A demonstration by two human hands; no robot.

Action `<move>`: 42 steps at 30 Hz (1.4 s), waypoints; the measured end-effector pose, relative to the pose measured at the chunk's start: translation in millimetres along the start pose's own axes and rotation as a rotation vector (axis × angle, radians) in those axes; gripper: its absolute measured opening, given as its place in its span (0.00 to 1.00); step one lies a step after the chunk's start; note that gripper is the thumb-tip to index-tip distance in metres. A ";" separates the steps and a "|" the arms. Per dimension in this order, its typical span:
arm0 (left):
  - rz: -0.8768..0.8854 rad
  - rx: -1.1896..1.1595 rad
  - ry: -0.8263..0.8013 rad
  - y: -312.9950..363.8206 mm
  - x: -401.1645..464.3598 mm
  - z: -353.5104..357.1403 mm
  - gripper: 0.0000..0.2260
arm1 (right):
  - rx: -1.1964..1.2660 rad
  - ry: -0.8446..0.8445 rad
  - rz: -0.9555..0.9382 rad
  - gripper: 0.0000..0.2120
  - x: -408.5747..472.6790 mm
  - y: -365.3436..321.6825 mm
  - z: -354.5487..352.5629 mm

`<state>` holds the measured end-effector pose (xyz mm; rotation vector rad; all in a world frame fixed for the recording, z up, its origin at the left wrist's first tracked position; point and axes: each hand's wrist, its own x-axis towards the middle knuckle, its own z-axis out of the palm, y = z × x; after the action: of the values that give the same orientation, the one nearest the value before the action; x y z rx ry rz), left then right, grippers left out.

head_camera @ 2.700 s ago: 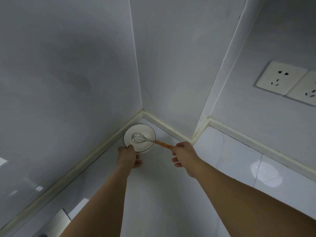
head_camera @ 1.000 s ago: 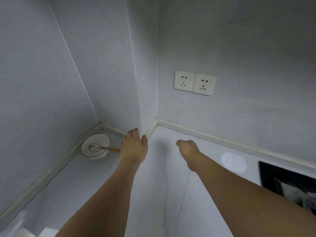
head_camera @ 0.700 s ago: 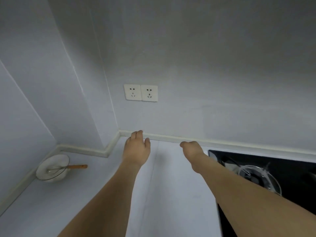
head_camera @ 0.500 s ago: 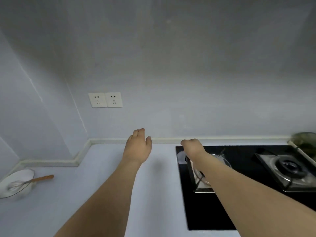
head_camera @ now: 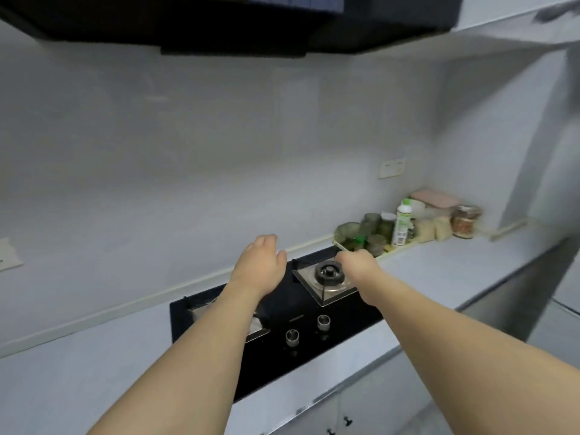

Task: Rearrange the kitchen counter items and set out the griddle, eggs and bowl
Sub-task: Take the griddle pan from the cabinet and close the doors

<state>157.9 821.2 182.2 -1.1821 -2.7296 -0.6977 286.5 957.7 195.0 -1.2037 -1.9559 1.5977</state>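
Both my arms reach forward over a black gas hob (head_camera: 314,350) set into the white counter (head_camera: 94,372). My left hand (head_camera: 260,265) hovers above the hob's middle, fingers loosely together, holding nothing. My right hand (head_camera: 357,262) is curled into a loose fist over the right burner (head_camera: 328,273), also with nothing in it. The bowl with the whisk is out of view. No griddle or eggs can be seen.
A tray of jars and green glassware (head_camera: 364,237) stands at the wall right of the hob, with a white bottle (head_camera: 401,222), sacks, a pink-lidded box (head_camera: 434,199) and a jar (head_camera: 466,221). A black range hood (head_camera: 219,23) hangs overhead. Two knobs (head_camera: 307,329) sit at the hob's front.
My view has swung right, from the corner with the bowl and whisk to the hob and the jars. Both hands let go of the bowl and whisk and moved right with nothing in them.
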 end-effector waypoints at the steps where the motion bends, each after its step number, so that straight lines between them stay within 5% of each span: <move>1: 0.038 0.007 0.002 22.9 4.5 3.5 0.22 | 0.009 0.029 -0.010 0.08 -0.3 2.3 -22.3; 8: 0.259 0.108 -0.050 176.3 39.0 27.4 0.20 | 0.078 0.193 -0.031 0.20 3.2 11.9 -167.7; 14: 0.425 0.261 -0.072 266.2 79.6 47.4 0.20 | 0.185 0.284 -0.072 0.14 29.8 12.2 -271.9; 19: 0.454 0.247 -0.023 338.5 137.8 63.2 0.21 | 0.164 0.304 -0.156 0.03 78.2 2.7 -340.4; 20: 0.471 0.240 -0.006 352.2 148.7 66.9 0.21 | 0.166 0.298 -0.157 0.04 86.3 -1.8 -351.1; 23: 0.499 0.192 0.003 399.3 184.8 79.3 0.21 | 0.135 0.286 -0.143 0.28 115.0 -20.5 -390.0; 42: 0.457 0.295 0.237 601.8 320.7 79.7 0.20 | -0.314 0.250 -0.393 0.26 239.3 -94.1 -601.6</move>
<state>369.2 1430.5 417.4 -1.4619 -2.1597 -0.3371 539.2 1521.8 409.3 -0.9846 -2.1579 0.9285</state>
